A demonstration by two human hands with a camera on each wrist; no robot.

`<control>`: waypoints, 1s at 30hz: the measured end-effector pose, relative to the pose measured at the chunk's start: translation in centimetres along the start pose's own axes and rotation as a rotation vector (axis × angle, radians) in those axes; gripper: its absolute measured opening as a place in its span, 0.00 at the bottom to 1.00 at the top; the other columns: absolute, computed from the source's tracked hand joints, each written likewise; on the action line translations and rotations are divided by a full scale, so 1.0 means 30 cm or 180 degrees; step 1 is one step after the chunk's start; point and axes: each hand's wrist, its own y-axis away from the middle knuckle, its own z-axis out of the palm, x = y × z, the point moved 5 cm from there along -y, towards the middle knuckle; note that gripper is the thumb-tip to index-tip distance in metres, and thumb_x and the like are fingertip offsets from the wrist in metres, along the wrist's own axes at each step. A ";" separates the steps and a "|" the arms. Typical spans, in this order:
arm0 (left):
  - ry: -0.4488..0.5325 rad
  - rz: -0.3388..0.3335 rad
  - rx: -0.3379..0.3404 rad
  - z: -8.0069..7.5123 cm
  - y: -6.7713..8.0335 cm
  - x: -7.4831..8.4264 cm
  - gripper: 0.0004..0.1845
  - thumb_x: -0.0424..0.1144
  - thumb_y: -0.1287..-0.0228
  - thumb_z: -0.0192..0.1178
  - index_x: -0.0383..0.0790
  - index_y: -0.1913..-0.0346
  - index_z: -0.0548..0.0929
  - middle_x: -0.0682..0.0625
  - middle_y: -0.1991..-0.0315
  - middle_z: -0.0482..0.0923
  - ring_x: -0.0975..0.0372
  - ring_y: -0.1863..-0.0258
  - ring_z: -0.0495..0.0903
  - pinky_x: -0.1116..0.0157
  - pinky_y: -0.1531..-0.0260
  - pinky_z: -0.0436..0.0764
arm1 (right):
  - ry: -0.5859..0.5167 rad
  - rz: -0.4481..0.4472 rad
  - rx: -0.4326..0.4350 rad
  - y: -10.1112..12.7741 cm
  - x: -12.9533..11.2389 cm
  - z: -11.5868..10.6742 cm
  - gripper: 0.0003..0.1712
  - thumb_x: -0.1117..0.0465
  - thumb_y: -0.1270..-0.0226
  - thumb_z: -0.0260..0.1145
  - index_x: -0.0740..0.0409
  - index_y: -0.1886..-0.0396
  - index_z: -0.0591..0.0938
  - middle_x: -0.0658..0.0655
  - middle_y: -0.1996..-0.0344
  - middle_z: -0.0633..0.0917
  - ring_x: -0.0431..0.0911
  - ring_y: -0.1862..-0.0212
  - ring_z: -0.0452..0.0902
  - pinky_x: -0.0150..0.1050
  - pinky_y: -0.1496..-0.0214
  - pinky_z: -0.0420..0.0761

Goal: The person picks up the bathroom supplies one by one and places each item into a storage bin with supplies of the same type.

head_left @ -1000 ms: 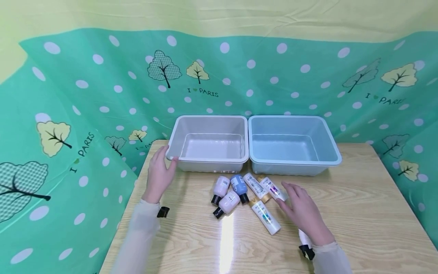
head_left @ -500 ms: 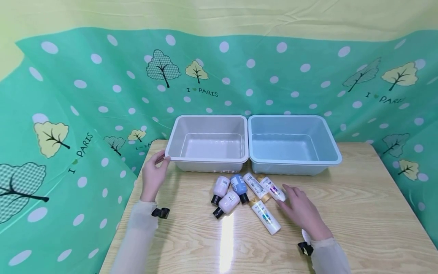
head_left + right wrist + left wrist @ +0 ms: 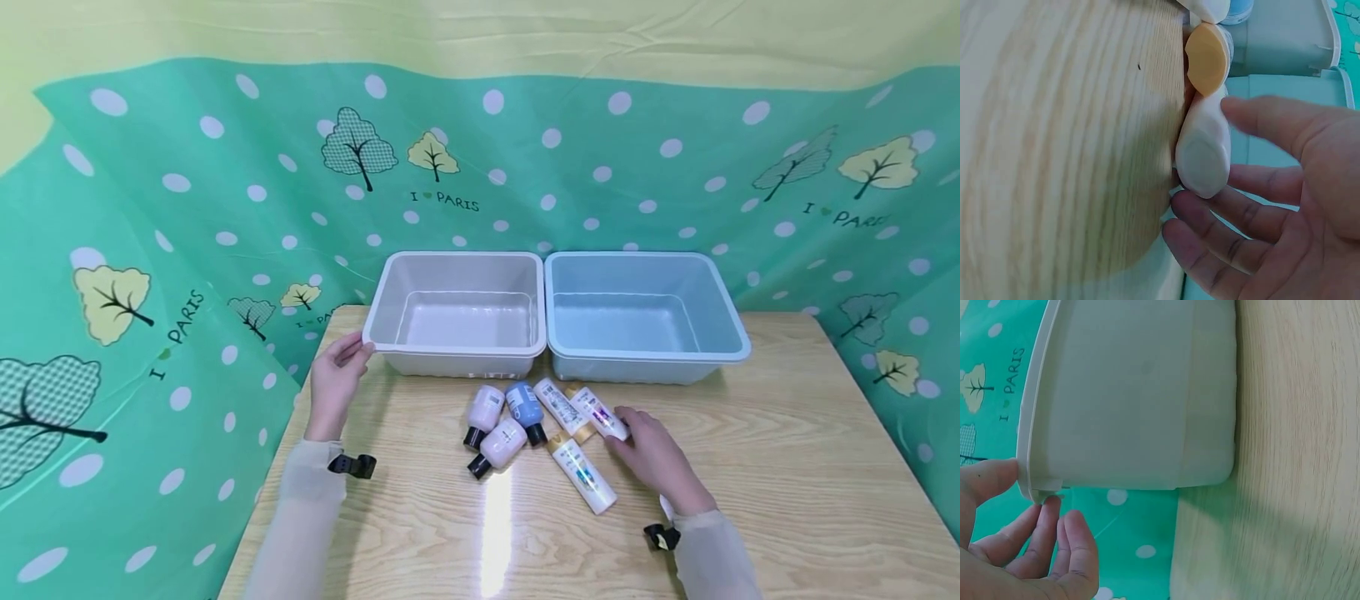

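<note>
Slippage, should the right hand [image 3: 658, 460] catch only the rounded base, looks the likeliest trouble for the white plastic bottle with a gold cap [image 3: 598, 414], lying just beside another white bottle [image 3: 557, 406] on the pale wooden table [image 3: 787, 425]. That hand is spread around the base, its pressure unclear; farther off, the left hand [image 3: 337, 380] pinches the grey plastic box [image 3: 465, 365] by its front-left rim.

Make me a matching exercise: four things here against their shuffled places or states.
1. Left hand
2. Right hand
3. Blue bottle
4. Blue bin

A. At the base end of a white bottle
B. Open-topped, beside the grey bin
C. Lying down, black-capped
D. Gripping the grey bin

Pairs: 1-D, 2-A, 3-C, 4-B
</note>
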 end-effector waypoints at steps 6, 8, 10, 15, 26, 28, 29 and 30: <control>0.0066 -0.0059 0.0004 0.000 0.004 0.001 0.26 0.45 0.29 0.64 0.36 0.34 0.76 0.41 0.40 0.77 0.58 0.46 0.77 0.73 0.56 0.81 | -0.0273 0.0313 -0.0113 -0.016 0.033 0.012 0.27 0.62 0.34 0.71 0.72 0.40 0.76 0.60 0.60 0.81 0.46 0.64 0.76 0.42 0.63 0.79; 0.0077 -0.0106 0.0013 0.000 0.003 -0.002 0.25 0.45 0.29 0.64 0.37 0.34 0.77 0.42 0.41 0.77 0.59 0.46 0.77 0.72 0.56 0.81 | -0.0335 0.0354 -0.0125 -0.017 0.038 0.012 0.27 0.62 0.35 0.72 0.72 0.41 0.76 0.59 0.61 0.82 0.46 0.64 0.75 0.41 0.63 0.78; 0.0100 -0.0140 0.0025 0.000 0.002 -0.004 0.25 0.45 0.29 0.64 0.38 0.34 0.77 0.43 0.40 0.77 0.59 0.46 0.77 0.72 0.55 0.81 | -0.0383 0.0384 -0.0130 -0.018 0.042 0.013 0.27 0.62 0.36 0.72 0.72 0.41 0.76 0.58 0.61 0.82 0.46 0.64 0.75 0.41 0.63 0.77; 0.0140 -0.0180 0.0044 0.000 0.001 -0.007 0.25 0.44 0.30 0.64 0.38 0.34 0.77 0.43 0.41 0.78 0.60 0.46 0.78 0.71 0.54 0.81 | -0.0432 0.0424 -0.0124 -0.019 0.042 0.013 0.29 0.63 0.38 0.74 0.71 0.40 0.76 0.57 0.61 0.83 0.46 0.63 0.76 0.42 0.61 0.77; 0.0135 -0.0183 0.0033 0.002 0.002 -0.011 0.25 0.46 0.30 0.64 0.39 0.34 0.77 0.43 0.41 0.78 0.60 0.46 0.78 0.70 0.54 0.81 | -0.0799 0.0569 -0.0075 -0.006 0.038 0.009 0.29 0.63 0.36 0.73 0.69 0.39 0.75 0.63 0.54 0.85 0.52 0.56 0.81 0.47 0.54 0.82; 0.0140 -0.0201 0.0027 0.002 0.002 -0.012 0.26 0.46 0.30 0.64 0.39 0.34 0.77 0.43 0.41 0.77 0.60 0.46 0.77 0.69 0.53 0.81 | -0.0939 0.0642 -0.0029 -0.002 0.044 0.006 0.28 0.62 0.36 0.73 0.67 0.39 0.76 0.64 0.53 0.85 0.52 0.55 0.81 0.45 0.54 0.83; 0.0145 -0.0209 0.0025 0.002 0.001 -0.013 0.26 0.46 0.30 0.64 0.39 0.34 0.77 0.43 0.40 0.77 0.60 0.46 0.77 0.68 0.52 0.81 | -0.1025 0.0689 -0.0005 0.000 0.049 0.005 0.28 0.61 0.36 0.73 0.66 0.39 0.76 0.64 0.52 0.85 0.52 0.55 0.81 0.43 0.54 0.83; 0.0149 -0.0214 0.0024 0.002 0.001 -0.014 0.26 0.46 0.30 0.64 0.39 0.34 0.77 0.44 0.40 0.77 0.60 0.46 0.77 0.67 0.52 0.81 | -0.1111 0.0733 0.0017 0.003 0.053 0.002 0.27 0.61 0.35 0.72 0.66 0.39 0.76 0.64 0.52 0.85 0.51 0.55 0.82 0.41 0.55 0.83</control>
